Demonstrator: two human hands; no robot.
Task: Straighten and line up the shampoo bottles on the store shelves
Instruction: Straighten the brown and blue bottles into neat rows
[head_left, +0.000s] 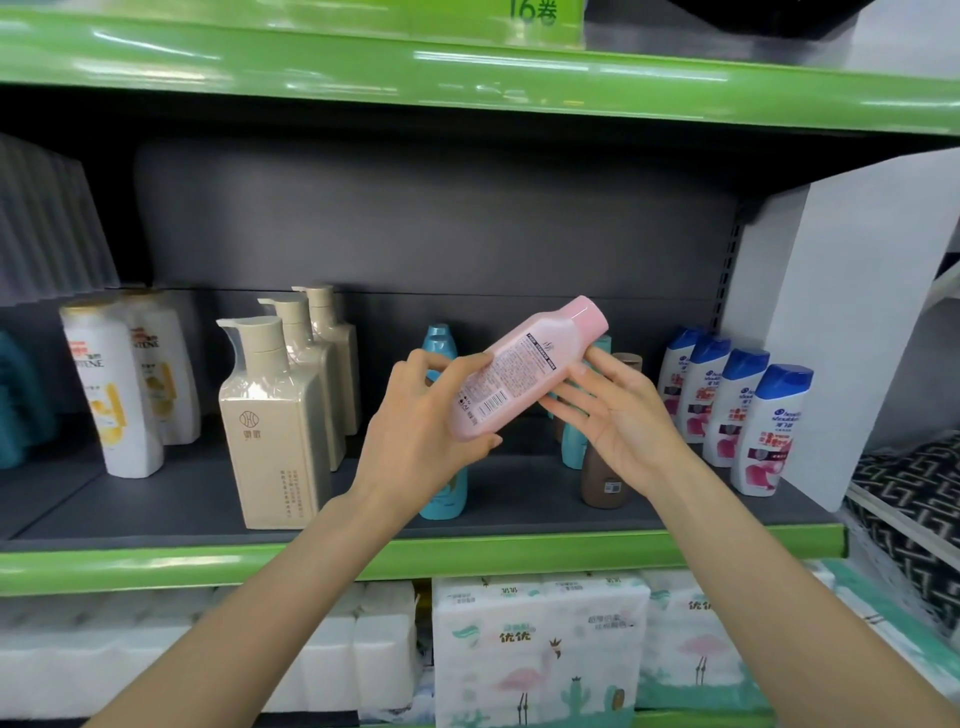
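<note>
**Pink bottle in hand above the shelf**

The grey shelf (171, 499) with its green front edge carries everything. Toward its left end stand the white-and-gold bottles (111, 387), then three beige pump bottles (270, 421) in a file running to the back. At the right end, four blue-capped bottles (769, 431) line up diagonally toward the front edge. Tissue packs (540, 649) fill the level below.

Near the middle, behind my hands, are the teal bottles (441, 488) and a brown bottle (605, 478), partly hidden.

I hold the pink bottle (530, 369) in the air above the shelf's middle, tilted, cap up and to the right, back label toward me. My left hand (421, 421) grips its lower end, thumb under the base and fingers curled over the top. My right hand (618, 415) is spread nearly flat, fingertips touching the bottle's underside near the neck without closing round it.

I reckon the risk is the bottle slipping, as only one hand truly grips it; falling, it would topple the teal and brown bottles beneath. Those also crowd the gap where it probably goes, so setting it down blind could knock them.
</note>
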